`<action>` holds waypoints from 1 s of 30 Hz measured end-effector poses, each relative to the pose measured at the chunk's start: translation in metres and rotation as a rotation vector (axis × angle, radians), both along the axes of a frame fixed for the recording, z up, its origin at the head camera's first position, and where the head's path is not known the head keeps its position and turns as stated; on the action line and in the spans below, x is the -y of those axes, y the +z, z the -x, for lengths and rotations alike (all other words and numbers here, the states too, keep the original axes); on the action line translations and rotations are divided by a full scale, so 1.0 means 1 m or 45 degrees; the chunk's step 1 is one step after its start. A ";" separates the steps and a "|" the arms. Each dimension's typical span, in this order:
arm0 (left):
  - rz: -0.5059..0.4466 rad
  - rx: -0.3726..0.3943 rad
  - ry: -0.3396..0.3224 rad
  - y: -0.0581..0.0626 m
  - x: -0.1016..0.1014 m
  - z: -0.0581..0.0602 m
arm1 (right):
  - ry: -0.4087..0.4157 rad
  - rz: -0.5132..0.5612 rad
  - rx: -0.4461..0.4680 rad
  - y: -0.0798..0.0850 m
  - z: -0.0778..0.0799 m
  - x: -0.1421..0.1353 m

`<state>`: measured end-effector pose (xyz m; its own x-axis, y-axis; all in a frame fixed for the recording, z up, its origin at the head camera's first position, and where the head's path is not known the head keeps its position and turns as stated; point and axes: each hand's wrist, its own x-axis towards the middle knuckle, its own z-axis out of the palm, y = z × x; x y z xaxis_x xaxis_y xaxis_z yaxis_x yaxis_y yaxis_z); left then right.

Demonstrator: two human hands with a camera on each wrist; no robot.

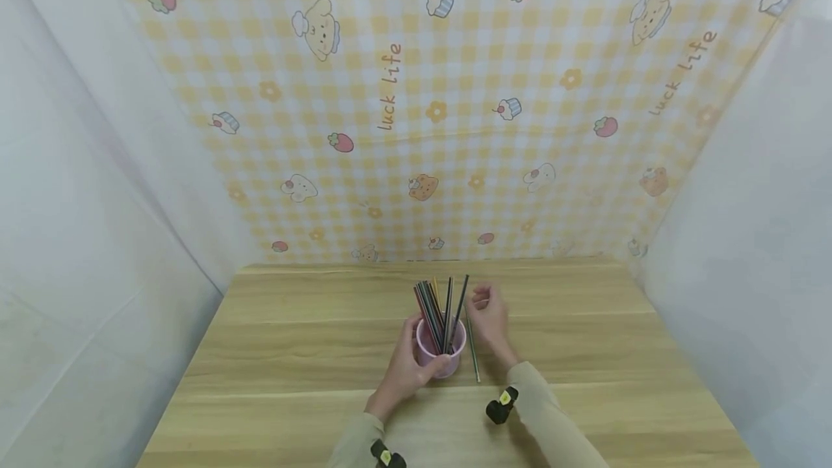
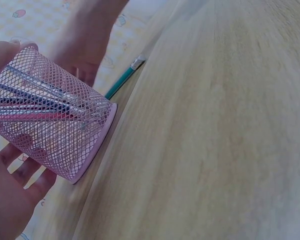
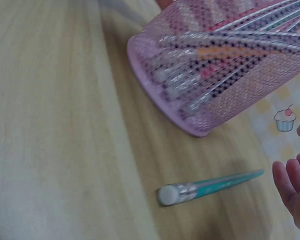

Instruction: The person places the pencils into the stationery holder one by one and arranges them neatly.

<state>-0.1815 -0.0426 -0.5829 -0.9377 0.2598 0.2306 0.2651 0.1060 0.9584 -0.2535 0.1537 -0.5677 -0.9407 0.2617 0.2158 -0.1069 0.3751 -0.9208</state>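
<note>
My left hand (image 1: 404,370) grips a pink mesh pencil cup (image 1: 447,368), its thumb at the front and its fingers round the far left side. Several pencils (image 1: 429,309) lean in the cup, dark, red and yellow ones among them. To the right of the cup a green pencil (image 1: 474,354) lies on the table, its white eraser end towards me. Just beyond that pencil's far end is my right hand (image 1: 490,318), with loosely bent fingers. In the right wrist view its fingertips (image 3: 295,172) show apart from the thumb, with nothing between them.
The wooden table (image 1: 292,352) ends at a yellow checked cloth (image 1: 403,165) behind the cup. White sheets hang at the left (image 1: 97,201) and right (image 1: 747,201).
</note>
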 end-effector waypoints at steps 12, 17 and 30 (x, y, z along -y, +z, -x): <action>0.012 -0.032 0.015 0.002 -0.001 0.000 | 0.032 -0.149 0.084 -0.019 0.000 -0.001; 0.002 -0.035 0.011 0.001 -0.001 -0.001 | 0.039 -0.214 0.109 -0.022 0.000 -0.004; -0.019 -0.027 0.017 0.000 -0.002 -0.001 | 0.095 -0.442 0.351 -0.004 -0.002 -0.013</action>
